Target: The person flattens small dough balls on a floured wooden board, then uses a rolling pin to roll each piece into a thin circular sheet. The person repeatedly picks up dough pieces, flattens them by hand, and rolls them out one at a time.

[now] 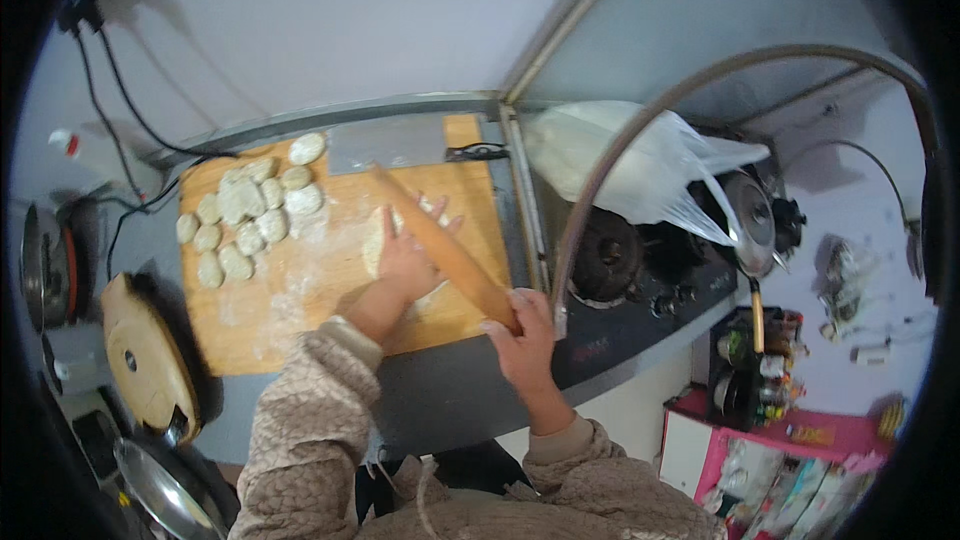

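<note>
A wooden rolling pin slants over the floured wooden board, its near end gripped by my right hand. My left hand lies with spread fingers on a flattened round of dough, partly under the pin; much of the dough is hidden by hand and pin. Several small dough pieces cluster on the board's left half, with flatter ones beside them. At the board's back lies a cleaver, its dark handle towards the right.
A gas stove stands at the right, with a white plastic bag and a lidded pot on it. A round yellowish appliance stands left of the board, near black cords. A metal pan is at lower left.
</note>
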Tool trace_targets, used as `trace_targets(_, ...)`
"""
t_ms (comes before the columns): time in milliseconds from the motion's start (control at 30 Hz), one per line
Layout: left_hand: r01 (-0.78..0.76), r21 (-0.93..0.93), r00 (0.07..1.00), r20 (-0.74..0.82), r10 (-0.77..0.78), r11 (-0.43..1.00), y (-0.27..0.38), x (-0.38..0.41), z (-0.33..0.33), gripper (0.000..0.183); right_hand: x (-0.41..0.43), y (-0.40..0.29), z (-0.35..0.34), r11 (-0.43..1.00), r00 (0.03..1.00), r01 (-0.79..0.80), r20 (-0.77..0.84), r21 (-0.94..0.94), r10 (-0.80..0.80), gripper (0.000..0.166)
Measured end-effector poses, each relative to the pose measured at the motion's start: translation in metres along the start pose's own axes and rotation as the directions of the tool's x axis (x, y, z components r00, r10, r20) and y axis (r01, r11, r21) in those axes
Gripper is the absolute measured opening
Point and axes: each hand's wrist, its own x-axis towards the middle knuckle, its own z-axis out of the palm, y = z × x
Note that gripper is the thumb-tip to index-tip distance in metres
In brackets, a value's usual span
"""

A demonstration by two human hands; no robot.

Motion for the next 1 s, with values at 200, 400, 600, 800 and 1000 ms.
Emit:
trace_targets(200, 0.012, 0.029, 1.0, -0.029, -0.011, 1.0, -0.022, -0.003, -0.013, 0.063, -0.004, -0.009, 0.004, 0.998, 0.999, -0.049, 0.014, 0.036, 0.048, 0.041)
trace_targets(400, 0.226, -0.196, 0.935, -0.231, -0.269, 0.954, -0.049, -0.001, -0.024, 0.042, -0.008, -0.006, 0.007, 0.998, 0.998, -0.056, 0.008, 0.018, 0.056, 0.041)
trace_targets(600, 0.628, -0.068, 0.758, 0.279, -0.59, 0.775, -0.08, 0.025, -0.02, 0.041, -0.004, -0.023, 0.016, 0.999, 0.999, -0.034, 0.037, -0.016, 0.035, 0.041)
trace_targets(800, 0.617, -0.327, 0.783, 0.167, -0.599, 0.716, -0.051, 0.014, -0.064, 0.019, -0.014, -0.009, 0.013, 0.998, 0.999, -0.03, -0.031, 0.058, 0.031, 0.039)
trace_targets(1000, 0.648, -0.494, 0.71, 0.116, -0.695, 0.58, -0.071, -0.064, -0.06, 0.042, -0.012, -0.006, 0.015, 0.999, 0.999, -0.037, -0.002, 0.031, 0.037, 0.037)
